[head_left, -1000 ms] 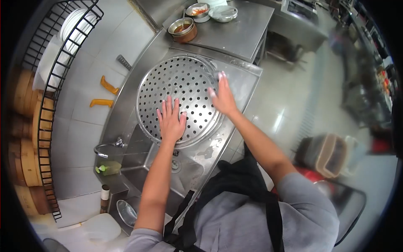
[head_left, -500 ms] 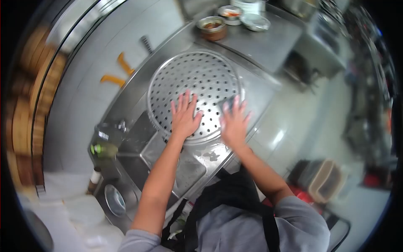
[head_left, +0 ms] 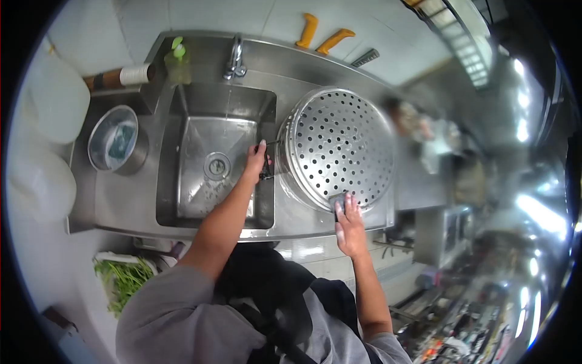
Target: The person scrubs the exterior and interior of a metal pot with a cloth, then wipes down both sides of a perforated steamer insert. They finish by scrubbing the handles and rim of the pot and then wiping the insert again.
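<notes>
A left hand (head_left: 257, 159) clamps the perforated steamer's side handle (head_left: 267, 162); the right (head_left: 350, 229), fingers outstretched, touches a scouring pad (head_left: 337, 202) at its near rim.

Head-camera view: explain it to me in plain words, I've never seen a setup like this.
There is no robot here. A person wears one camera on the head, looking forward and down at their own bare hands. On the steel counter beside the sink sits a large round perforated steel disc. The left hand grips a dark handle at its side. The right hand has its fingers over a small grey pad at the near rim. A tap stands behind the sink, and a metal bowl sits to its left.
</notes>
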Tool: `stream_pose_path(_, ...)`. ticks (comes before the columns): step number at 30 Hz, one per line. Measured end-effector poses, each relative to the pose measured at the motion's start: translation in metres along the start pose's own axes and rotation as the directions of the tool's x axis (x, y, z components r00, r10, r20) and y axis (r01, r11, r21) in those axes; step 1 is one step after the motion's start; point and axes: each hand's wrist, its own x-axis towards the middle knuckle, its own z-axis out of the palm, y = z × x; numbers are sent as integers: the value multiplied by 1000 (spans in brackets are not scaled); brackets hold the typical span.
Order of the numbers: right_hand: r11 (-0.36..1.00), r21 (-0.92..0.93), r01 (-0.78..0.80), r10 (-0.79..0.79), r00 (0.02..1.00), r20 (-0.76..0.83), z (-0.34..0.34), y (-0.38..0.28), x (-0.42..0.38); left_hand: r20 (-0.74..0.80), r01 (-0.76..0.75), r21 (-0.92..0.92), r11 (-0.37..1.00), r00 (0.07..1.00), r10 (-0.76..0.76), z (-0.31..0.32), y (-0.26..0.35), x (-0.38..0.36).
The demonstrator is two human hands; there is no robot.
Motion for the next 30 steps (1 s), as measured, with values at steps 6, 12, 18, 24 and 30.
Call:
stream_pose_path(6, 977, -79, 199, -197, 980, 36, -12, 17, 8, 310, 224, -304, 926, 943, -126, -25, 23, -49)
stream_pose_path(12, 989, 5, 146, -143, 973, -179, -33, -54, 49, 590, 181, -357, 916, 804, 71, -1, 83, -99)
stream_pose_path(18, 972, 235, 12, 128, 814, -567, -102, -68, 139, 660, -127, -224, 966, 710, 247, 54, 130, -166)
stream_pose_path(24, 913, 363, -188, 371, 754, -542, -149, -51, 160, 627, -238, -149, 960, 728, 278, 81, 135, -199)
stream_pose_path(30, 934, 242, -264, 357, 635, -685, -99, -72, 70, 667, -297, -21, 955, 708, 235, 94, 148, -216)
